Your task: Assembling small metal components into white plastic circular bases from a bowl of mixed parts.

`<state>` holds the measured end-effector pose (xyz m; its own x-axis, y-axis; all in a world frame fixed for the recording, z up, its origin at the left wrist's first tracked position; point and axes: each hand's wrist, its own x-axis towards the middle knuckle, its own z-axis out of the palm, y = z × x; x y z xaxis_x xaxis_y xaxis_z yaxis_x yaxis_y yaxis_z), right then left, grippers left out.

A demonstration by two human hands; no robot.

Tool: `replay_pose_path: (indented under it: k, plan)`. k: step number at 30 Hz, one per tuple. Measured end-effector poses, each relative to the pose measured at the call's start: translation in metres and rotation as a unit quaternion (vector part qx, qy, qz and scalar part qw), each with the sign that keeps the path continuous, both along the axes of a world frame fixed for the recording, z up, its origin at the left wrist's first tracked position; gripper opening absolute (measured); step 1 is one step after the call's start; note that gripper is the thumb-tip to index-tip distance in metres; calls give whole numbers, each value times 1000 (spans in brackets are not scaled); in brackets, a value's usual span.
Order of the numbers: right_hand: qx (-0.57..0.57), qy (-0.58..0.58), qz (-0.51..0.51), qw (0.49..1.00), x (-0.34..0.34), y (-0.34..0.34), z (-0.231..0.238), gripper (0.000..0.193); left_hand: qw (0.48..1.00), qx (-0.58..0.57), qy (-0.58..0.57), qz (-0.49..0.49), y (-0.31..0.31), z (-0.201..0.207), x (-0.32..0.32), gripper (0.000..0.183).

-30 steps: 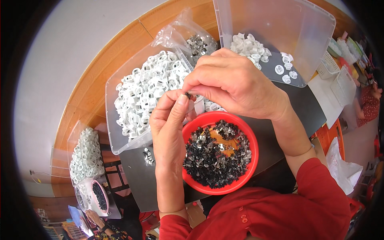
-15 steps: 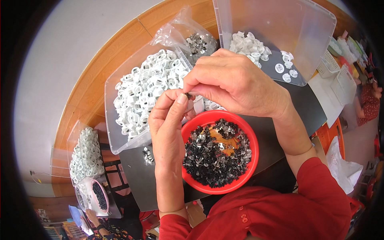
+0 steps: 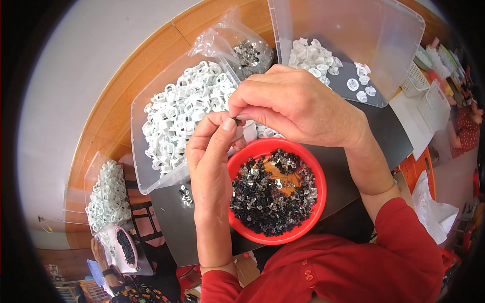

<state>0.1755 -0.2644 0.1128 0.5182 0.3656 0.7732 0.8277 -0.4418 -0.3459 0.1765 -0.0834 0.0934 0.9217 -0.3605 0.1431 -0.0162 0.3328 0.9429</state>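
Note:
My left hand (image 3: 214, 146) is closed, thumb and forefinger pinching a tiny dark part (image 3: 238, 121). From the other side, the fingertips of my right hand (image 3: 303, 106) close on that same part, so the two hands meet. Fingers cover most of it. Just behind the fingertips shows a whitish plastic piece (image 3: 250, 132); I cannot tell if it is held. Below the hands sits a red bowl (image 3: 275, 239) with many small black and clear parts (image 3: 268, 212). White ring-shaped plastic pieces (image 3: 187, 111) fill a clear bin (image 3: 141, 174) beyond my left hand.
A clear bag (image 3: 252, 55) of small parts stands behind. Another clear bin (image 3: 353, 30) at the back right holds some white pieces (image 3: 313, 55). Loose parts (image 3: 186, 196) lie on the dark table (image 3: 172, 227). At lower left, a co-worker's hand (image 3: 99, 254) is near a pink-rimmed tray (image 3: 126, 247).
My two hands stay pinched together in almost the same place, shifted very slightly left. The co-worker's hand at lower left has moved up and to the left.

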Motion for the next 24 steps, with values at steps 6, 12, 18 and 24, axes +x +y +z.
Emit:
replay_pose_path:
  k: [6, 12, 18, 24]
  plan:
    - [-8, -3, -6, 1000, -1, -1, -1, 8, 1000, 4, 2, 6, 0, -2, 1, 17]
    - [-27, -9, -27, 999, -1, -2, -2, 8, 1000, 4, -3, 6, 0, -2, 1, 19]
    - [-33, -22, -43, 998, 0, 1, -3, 8, 1000, -9, 11, 18, -3, 0, -1, 14]
    - [-31, -30, -48, 998, -1, 1, -3, 8, 1000, -4, 10, 26, -2, -1, -2, 14]
